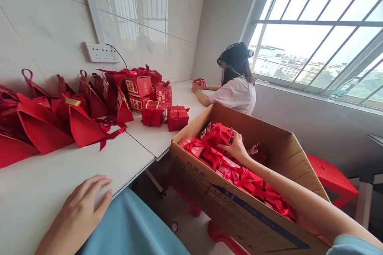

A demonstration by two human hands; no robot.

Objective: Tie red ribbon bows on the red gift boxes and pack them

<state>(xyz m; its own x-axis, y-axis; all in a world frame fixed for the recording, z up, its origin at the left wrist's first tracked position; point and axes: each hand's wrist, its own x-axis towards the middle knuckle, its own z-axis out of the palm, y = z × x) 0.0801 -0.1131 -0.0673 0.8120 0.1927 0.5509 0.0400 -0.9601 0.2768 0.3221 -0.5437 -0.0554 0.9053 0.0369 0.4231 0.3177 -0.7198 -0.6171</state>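
My right hand (pixel 236 147) reaches into a large open cardboard box (pixel 215 195). Its fingers are closed round a small red gift box (pixel 217 133) tied with a red ribbon, above rows of similar ribboned boxes (pixel 239 171). On the white table (pixel 131 159), near its front edge, my left hand (pixel 80 203) rests with its fingers stretched out and nothing in it. Several red gift boxes (pixel 178 117) stand on the table near the cardboard box, some of them stacked.
Red bags with ribbon handles (pixel 83 125) stand along the wall at the left. Beyond the cardboard box, a person (pixel 236 91) in a white top holds a red box (pixel 200 83) at the table. A red stool (pixel 332 175) is at the right.
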